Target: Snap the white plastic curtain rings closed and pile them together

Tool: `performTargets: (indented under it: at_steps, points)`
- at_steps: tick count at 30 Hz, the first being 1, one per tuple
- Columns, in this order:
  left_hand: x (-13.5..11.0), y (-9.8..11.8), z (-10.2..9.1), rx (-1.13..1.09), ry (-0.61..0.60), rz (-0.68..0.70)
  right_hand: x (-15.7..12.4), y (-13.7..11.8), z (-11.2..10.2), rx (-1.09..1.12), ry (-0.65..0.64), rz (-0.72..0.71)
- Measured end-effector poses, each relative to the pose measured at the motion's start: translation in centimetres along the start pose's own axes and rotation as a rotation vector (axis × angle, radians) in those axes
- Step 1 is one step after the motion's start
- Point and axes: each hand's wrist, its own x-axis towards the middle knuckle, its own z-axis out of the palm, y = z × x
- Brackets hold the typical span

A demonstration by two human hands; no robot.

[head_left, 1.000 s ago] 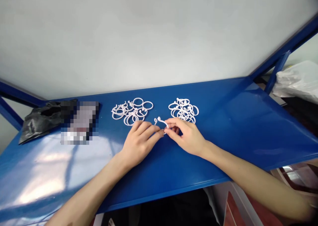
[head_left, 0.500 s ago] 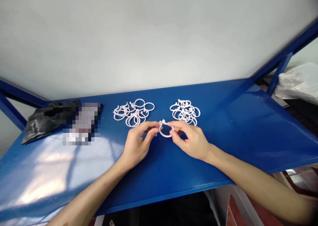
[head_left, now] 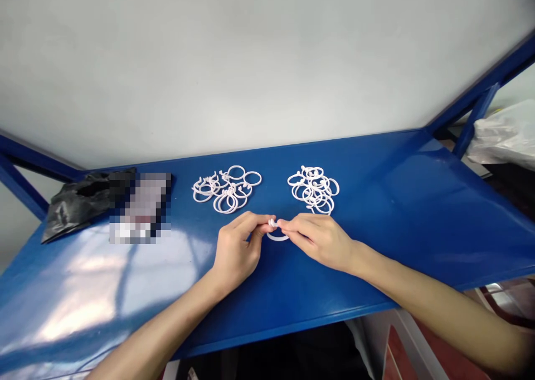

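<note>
Between my two hands is a white plastic shower curtain ring (head_left: 277, 237), its knobbed ends at the top and its curved side hanging below. My left hand (head_left: 240, 243) pinches the knobbed end between thumb and forefinger. From the other side, my right hand (head_left: 321, 238) grips the ring close to that end, its fingertips nearly meeting the left ones. The fingers cover part of the ring, so I cannot tell if its ends are joined. Beyond my left hand lies a loose pile of similar white rings (head_left: 225, 203). A tighter pile of white rings (head_left: 316, 188) lies beyond my right hand.
The blue table (head_left: 397, 201) meets a pale wall (head_left: 267, 62) at the back. A black plastic bag (head_left: 75, 204) and a blurred-out flat object (head_left: 144, 201) lie at the left. Blue frame bars (head_left: 476, 112) rise at the right, with a clear plastic bag (head_left: 507, 135) beyond.
Both hands have drawn closer and moved slightly down. The right fingers have shifted from the ring's side to near its knobbed end, and the ring has tilted flatter.
</note>
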Motion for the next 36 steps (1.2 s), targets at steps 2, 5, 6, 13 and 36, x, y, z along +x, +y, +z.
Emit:
performTargets:
  at_steps: [2,5,6,13,36]
  points:
    - [-0.2,-0.2,0.2,0.038,-0.001,0.042,-0.3,0.0,0.2,-0.052,-0.042,-0.052]
    - [-0.2,-0.6,0.3,0.059,-0.027,0.074,-0.5,-0.4,0.6,-0.122,-0.088,-0.069]
    - [-0.1,-0.7,0.3,0.060,-0.035,0.086,-0.5,-0.6,0.7,-0.132,-0.082,-0.042]
    - [2.3,-3.5,-1.2,0.413,-0.012,0.178,3.9,2.2,-3.0,-0.249,0.027,0.207]
    - [3.4,-6.8,-0.8,0.726,0.052,0.176,9.9,14.9,-6.7,0.019,-0.568,0.669]
